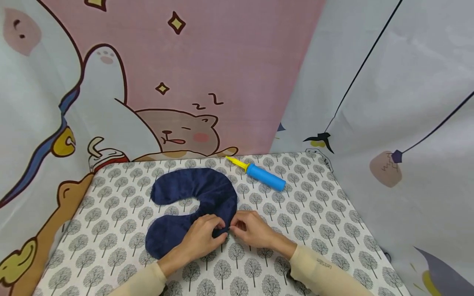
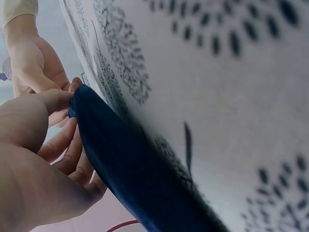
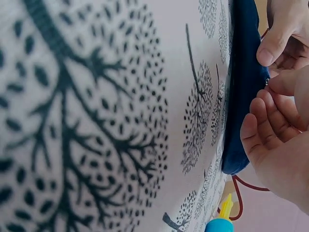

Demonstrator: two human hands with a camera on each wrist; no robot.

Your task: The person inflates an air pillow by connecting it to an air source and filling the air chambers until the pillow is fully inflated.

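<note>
A dark navy U-shaped neck pillow [image 1: 218, 187] lies on the table, its opening facing left. The left hand [image 1: 203, 236] lies over its near right edge and pinches that edge; in the left wrist view, the thumb and fingers of this hand [image 2: 29, 154] meet at the blue fabric [image 2: 120, 150]. Close beside it, the right hand [image 1: 255, 230] pinches a small silvery zipper pull [image 3: 267, 82] at the pillow's rim. The right fingers [image 3: 260, 108] curl near the fabric, with the left thumb [image 3: 266, 55] just above. Fingertips partly hide the pull.
A blue hand pump [image 1: 266, 176] with a yellow nozzle [image 1: 236, 162] lies behind the pillow to the right. A tree-print cloth [image 1: 311, 213] covers the table. Cartoon-printed curtains [image 1: 237, 61] stand at the back and both sides.
</note>
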